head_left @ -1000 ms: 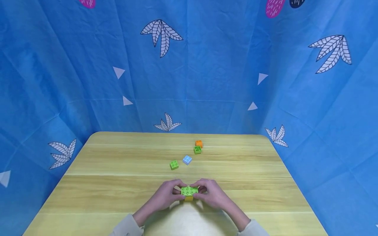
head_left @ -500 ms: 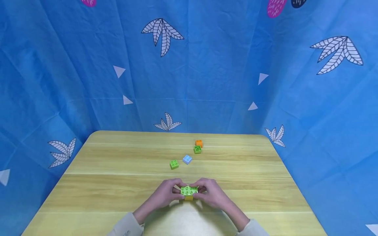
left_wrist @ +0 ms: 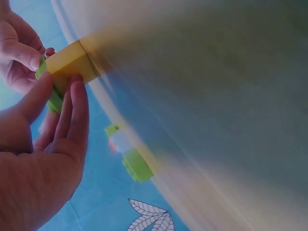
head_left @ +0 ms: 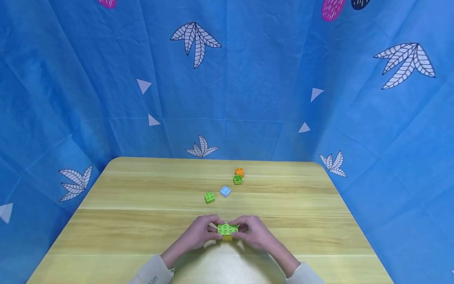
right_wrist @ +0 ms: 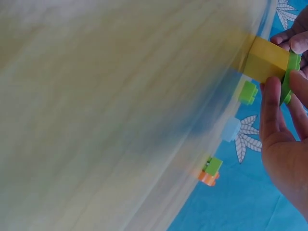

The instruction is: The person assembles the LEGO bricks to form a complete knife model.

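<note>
A long light-green building brick (head_left: 227,229) with two rows of studs sits on top of a taller yellow block (head_left: 227,238). The block stands upright on the wooden table near its front middle. My left hand (head_left: 200,235) pinches the green brick's left end between thumb and fingers. At its right end my right hand (head_left: 252,234) holds it the same way. Both wrist views show the yellow block (left_wrist: 72,65) below the green brick (right_wrist: 293,62), which overhangs it at the sides. The fingertips also lie close against the yellow block; whether they press on it I cannot tell.
Farther back on the wooden table (head_left: 142,189) lie a small green brick (head_left: 209,197), a light-blue brick (head_left: 225,191), another green brick (head_left: 237,180) with its hollow underside showing, and an orange brick (head_left: 239,172). Blue patterned cloth (head_left: 255,79) hangs behind and beside the table.
</note>
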{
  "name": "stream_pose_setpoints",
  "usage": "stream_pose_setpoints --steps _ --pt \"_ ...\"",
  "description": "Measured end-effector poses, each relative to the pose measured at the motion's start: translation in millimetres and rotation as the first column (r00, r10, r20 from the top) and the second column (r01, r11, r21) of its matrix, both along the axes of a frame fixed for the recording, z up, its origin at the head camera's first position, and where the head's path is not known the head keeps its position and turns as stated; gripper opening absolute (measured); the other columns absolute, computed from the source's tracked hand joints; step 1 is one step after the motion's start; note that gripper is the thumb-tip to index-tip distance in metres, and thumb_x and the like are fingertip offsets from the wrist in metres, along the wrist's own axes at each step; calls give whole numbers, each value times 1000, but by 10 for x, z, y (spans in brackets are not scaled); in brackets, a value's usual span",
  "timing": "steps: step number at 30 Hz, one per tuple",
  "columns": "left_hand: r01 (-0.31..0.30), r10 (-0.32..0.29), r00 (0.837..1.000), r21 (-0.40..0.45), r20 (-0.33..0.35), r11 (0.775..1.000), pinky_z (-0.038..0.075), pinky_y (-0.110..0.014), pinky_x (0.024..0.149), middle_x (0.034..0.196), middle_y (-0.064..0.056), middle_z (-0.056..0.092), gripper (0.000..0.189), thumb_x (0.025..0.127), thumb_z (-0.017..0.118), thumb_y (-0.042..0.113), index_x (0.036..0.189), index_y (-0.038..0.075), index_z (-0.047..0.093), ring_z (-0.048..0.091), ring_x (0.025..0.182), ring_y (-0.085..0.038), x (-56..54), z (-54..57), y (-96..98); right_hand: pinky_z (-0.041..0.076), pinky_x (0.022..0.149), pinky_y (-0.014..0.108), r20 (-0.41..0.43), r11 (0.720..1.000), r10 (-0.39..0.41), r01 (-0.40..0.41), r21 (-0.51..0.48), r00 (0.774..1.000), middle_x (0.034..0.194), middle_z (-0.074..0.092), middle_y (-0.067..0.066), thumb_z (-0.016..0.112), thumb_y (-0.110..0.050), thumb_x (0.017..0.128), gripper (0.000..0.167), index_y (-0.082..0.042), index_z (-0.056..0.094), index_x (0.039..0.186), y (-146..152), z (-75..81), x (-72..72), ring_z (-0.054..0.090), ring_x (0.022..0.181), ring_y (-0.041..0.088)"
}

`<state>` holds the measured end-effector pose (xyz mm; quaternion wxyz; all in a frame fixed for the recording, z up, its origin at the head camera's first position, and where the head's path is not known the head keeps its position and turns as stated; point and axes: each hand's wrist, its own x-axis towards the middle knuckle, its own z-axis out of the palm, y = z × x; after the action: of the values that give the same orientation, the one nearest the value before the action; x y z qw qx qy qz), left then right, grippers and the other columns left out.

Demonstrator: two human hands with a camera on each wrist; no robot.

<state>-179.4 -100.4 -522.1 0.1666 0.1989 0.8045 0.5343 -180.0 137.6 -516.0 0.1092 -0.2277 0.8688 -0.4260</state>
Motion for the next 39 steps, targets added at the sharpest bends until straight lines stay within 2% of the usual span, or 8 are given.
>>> stream_pose_setpoints --steps 9,16,26,39 --pt "-12 12 1000 9 14 1000 63 -26 79 122 -21 69 30 84 80 -2 112 3 70 76 98 -30 14 -9 9 58 75 16 42 1000 -5 5 -14 999 106 76 8 80 -12 88 36 -5 72 122 5 -29 8 69 82 9" --pt "-6 5 1000 22 18 1000 64 -28 79 122 -20 70 31 84 79 -2 113 3 70 76 98 -30 17 -25 4 59 73 18 75 999 20 -17 -34 997 91 74 1 79 -13 89 36 -5 72 123 22 -35 -7 69 78 11" --pt "5 -5 1000 -8 5 1000 63 -25 78 123 -19 70 31 87 79 2 116 7 70 76 97 -24 12 -17 -13 58 77 18 60 1000 25 -24 -14 998 92 74 0 79 -15 90 35 -7 71 123 30 -12 -10 69 81 9" --pt "6 -8 999 -62 -35 998 63 -27 81 122 -14 70 32 87 80 5 117 11 69 75 98 -25 29 -1 -3 60 78 21 64 999 31 -28 -41 997 99 73 6 78 -19 92 38 -6 69 127 57 -16 6 71 84 13"
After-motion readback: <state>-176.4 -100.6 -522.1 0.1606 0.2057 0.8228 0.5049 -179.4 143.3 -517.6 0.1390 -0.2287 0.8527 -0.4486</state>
